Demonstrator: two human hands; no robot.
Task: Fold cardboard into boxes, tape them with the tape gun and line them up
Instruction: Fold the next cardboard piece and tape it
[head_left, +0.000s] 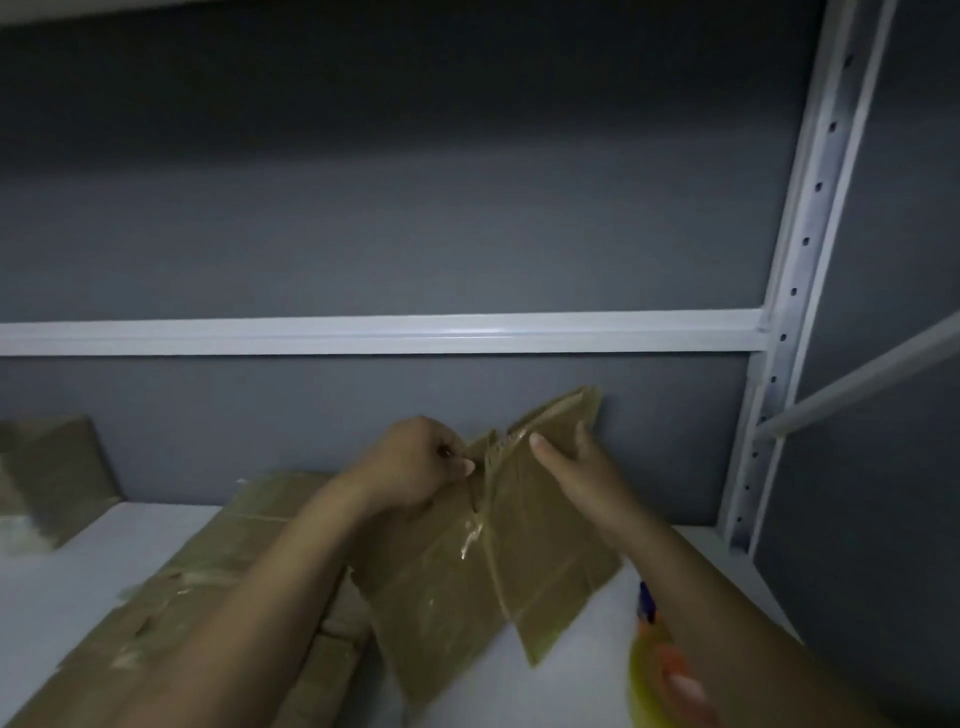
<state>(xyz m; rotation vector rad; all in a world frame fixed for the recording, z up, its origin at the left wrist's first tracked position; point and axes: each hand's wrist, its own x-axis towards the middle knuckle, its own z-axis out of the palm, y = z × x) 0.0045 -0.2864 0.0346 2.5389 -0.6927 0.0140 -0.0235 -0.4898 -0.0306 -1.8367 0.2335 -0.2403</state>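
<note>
Cardboard blank (467, 566) light, stiff; hold by edges | left hand (415, 462) pinches its top edge | right hand (571, 467) flat against its panel

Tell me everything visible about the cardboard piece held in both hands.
The cardboard piece is brown, flattened and creased, with glossy clear tape along its centre fold. It is raised at a tilt over the white shelf. The left hand pinches its upper edge; the right hand rests against its right panel.
</note>
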